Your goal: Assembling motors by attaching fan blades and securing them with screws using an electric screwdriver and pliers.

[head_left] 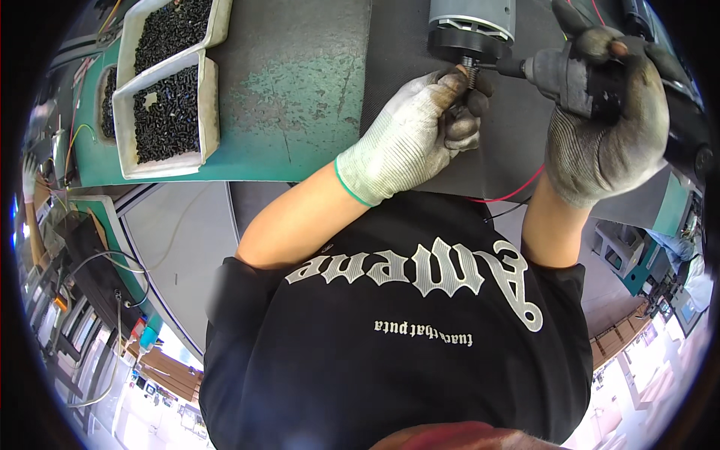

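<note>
At the far left edge, a co-worker's pale gloved hand point(30, 176) showed beside another workplace. Next came 2 off-white, rectangular plastic trays, the upper tray point(220, 26) and the lower tray point(210, 105), standing end to end and touching. Both held small black pieces point(161, 127), probably kept on this side to be within reach of the left arm. They stood on a worn green surface point(292, 112), whose paint was scuffed away in patches. To its right lay a dark grey mat point(397, 37), perhaps there to guard against scratches.

The left hand point(420, 124), in a white knitted glove with dirty fingertips, had its fingers curled and grasping a ridged metal shaft point(469, 71), seemingly to steady it. That shaft stuck out of a silver cylindrical motor with a black collar point(472, 19), which sat at the top of the view over the mat, its shaft end toward the person.

Farther right, a black-and-grey power tool point(574, 79) lay crosswise, its slim tip aimed at the shaft, apparently to meet it from the side; contact could not be told. The right hand point(611, 142), in a stained grey glove, had its fingers wrapped around the tool's body.

As for writing, 2 lines of pale gothic lettering crossed the black shirt point(405, 375), upside down.
</note>
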`<state>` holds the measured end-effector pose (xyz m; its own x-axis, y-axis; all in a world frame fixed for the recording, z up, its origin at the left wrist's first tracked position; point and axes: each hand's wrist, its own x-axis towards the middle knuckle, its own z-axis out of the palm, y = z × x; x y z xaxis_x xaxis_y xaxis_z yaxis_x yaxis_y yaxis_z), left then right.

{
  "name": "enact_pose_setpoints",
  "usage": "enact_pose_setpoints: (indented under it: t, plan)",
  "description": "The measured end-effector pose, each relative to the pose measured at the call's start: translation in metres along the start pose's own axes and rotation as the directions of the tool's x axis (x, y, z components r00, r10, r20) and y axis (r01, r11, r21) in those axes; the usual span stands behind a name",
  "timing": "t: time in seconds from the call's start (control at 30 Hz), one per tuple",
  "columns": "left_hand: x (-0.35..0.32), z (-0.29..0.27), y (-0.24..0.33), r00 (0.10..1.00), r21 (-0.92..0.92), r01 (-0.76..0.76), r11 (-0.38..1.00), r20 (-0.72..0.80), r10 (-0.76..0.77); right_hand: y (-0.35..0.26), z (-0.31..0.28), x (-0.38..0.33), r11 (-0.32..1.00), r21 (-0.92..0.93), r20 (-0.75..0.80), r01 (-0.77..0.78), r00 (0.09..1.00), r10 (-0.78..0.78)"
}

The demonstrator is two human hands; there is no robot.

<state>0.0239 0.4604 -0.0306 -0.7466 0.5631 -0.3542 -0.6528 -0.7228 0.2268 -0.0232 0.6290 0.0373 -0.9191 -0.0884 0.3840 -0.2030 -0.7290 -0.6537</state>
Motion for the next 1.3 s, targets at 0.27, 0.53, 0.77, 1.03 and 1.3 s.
enact_pose_setpoints:
  t: [0.27, 0.53, 0.77, 1.03, 1.3]
  plan:
    - [-0.006, 0.012, 0.012, 0.968, 0.492, -0.075, 0.867, -0.174, 0.182, -0.011, 0.017, 0.007, 0.643, -0.757, -0.210, 0.118, 0.888, -0.410]
    - [-0.054, 0.010, 0.051, 0.878, 0.991, -0.101, 0.083, 0.049, 0.477, -0.049, -0.048, -0.014, 0.800, -0.592, -0.425, 0.098, 0.806, -0.412]
    - [-0.175, -0.088, 0.207, 0.333, 0.543, 0.718, -0.436, 0.283, 0.900, -0.062, -0.070, -0.048, 0.745, -0.660, -0.319, 0.097, 0.862, -0.395]
    - [-0.168, -0.094, 0.217, 0.428, 0.604, 0.688, -0.402, 0.109, 0.897, -0.052, -0.065, -0.057, 0.323, -0.935, -0.035, 0.148, 0.866, -0.498]
    - [-0.183, -0.104, 0.231, 0.593, 0.476, 0.635, -0.609, 0.206, 0.779, -0.062, -0.064, -0.040, 0.814, -0.579, -0.418, 0.045, 0.841, -0.344]
